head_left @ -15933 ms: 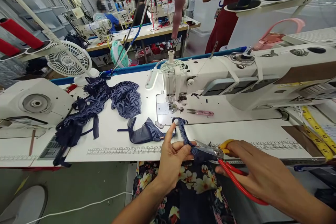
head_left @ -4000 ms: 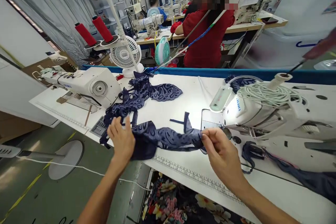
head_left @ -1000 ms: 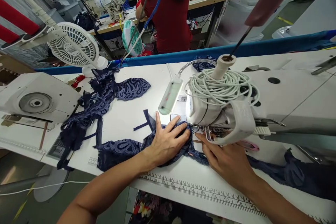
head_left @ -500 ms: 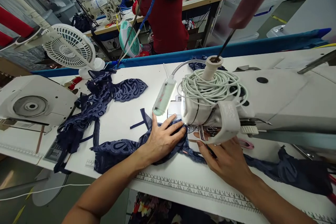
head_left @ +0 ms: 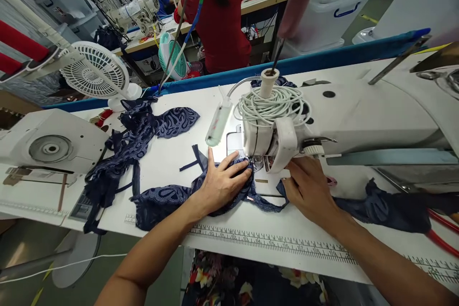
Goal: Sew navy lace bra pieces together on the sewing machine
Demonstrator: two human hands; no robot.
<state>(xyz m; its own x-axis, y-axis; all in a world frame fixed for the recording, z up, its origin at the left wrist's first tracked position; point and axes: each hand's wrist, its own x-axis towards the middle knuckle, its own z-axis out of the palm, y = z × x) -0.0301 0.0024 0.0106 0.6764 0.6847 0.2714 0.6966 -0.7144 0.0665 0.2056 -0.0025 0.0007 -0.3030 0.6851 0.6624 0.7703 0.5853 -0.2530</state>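
Note:
A navy lace bra [head_left: 163,201] lies on the white table, its far edge running up to the presser foot of the sewing machine [head_left: 256,138]. My left hand [head_left: 220,184] rests flat on it just left of the needle area, fingers spread and pressing the fabric down. To the right of the presser foot, my right hand [head_left: 310,191] is closed, with thumb and fingers pinching the bra's narrow lace-edged band. Part of its fingers is hidden behind the machine head. Between the hands the band sags in a loop over the table.
More navy lace pieces [head_left: 143,129] lie at left, with another navy piece [head_left: 387,208] at right beside red-handled scissors [head_left: 444,234]. A lamp [head_left: 218,124] hangs by the needle. A white fan [head_left: 95,69] stands behind. A measuring tape [head_left: 272,244] lines the front edge. A person in red [head_left: 224,24] sits beyond.
My right hand has drawn back from under the machine head and now pinches the band, pulling it up to the right. My left hand stays on the fabric. The camera view has shifted slightly.

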